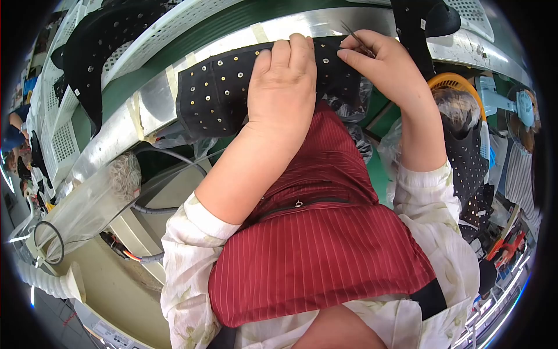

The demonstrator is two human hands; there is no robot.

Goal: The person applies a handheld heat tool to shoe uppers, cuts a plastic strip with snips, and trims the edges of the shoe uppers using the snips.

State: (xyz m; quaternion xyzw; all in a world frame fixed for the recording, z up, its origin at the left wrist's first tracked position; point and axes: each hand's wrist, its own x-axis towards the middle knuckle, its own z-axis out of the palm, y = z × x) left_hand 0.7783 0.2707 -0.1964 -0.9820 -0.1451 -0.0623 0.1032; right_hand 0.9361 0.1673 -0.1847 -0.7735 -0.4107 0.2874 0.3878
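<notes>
A black cloth piece (212, 93) dotted with silver and gold studs lies over the metal edge of the work surface, part of it hanging toward me. My left hand (283, 81) presses on it, fingers together and bent down at its far edge; the fingertips are partly hidden. To the right, my right hand (392, 67) grips a small pair of dark thread snips (361, 46) between thumb and fingers. The blades point up and left, just beyond the cloth's right end.
White perforated baskets (168, 38) with more studded black cloth (107, 43) stand at the far left. Another dark piece (411, 35) hangs at the upper right. An orange basket (459, 81) and a light blue fan (523, 107) are right. Clear plastic bags hang below the metal edge.
</notes>
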